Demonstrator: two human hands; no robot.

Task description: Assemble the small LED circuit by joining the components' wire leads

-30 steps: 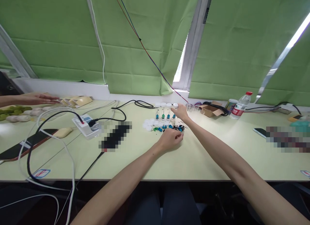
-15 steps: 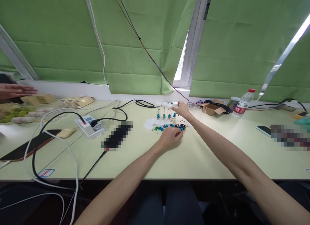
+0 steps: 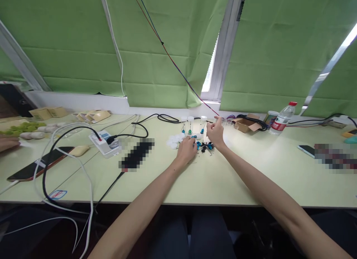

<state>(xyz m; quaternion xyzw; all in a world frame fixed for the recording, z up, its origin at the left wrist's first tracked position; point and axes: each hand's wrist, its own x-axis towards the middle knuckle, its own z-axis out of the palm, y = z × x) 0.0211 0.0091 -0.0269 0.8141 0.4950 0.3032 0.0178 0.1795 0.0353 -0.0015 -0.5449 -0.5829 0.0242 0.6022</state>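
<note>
Three slim upright pieces with white round tops and thin dark stems stand at the back of the work spot: two with blue and green lower parts (image 3: 190, 126) at left, and a blue one (image 3: 203, 124) at right. My left hand (image 3: 187, 149) is low over the small parts, fingers bent together; a bluish piece shows at its fingertips, and what they grip is hidden. My right hand (image 3: 216, 133) is raised just right of the blue upright piece, fingers apart and partly curled, with nothing visible in them. Blue and black small parts (image 3: 206, 146) lie between the hands.
White translucent discs (image 3: 173, 141) lie left of my left hand. Behind my right hand are clear cups (image 3: 229, 121) and an open cardboard box (image 3: 245, 124). A water bottle (image 3: 283, 118) stands farther right. Cables, a power strip (image 3: 103, 143) and a phone (image 3: 41, 163) occupy the left side.
My right hand has let go of a white top and drawn back to the right. My left hand has moved left and slightly away from me. One of the four upright pieces no longer shows standing.
</note>
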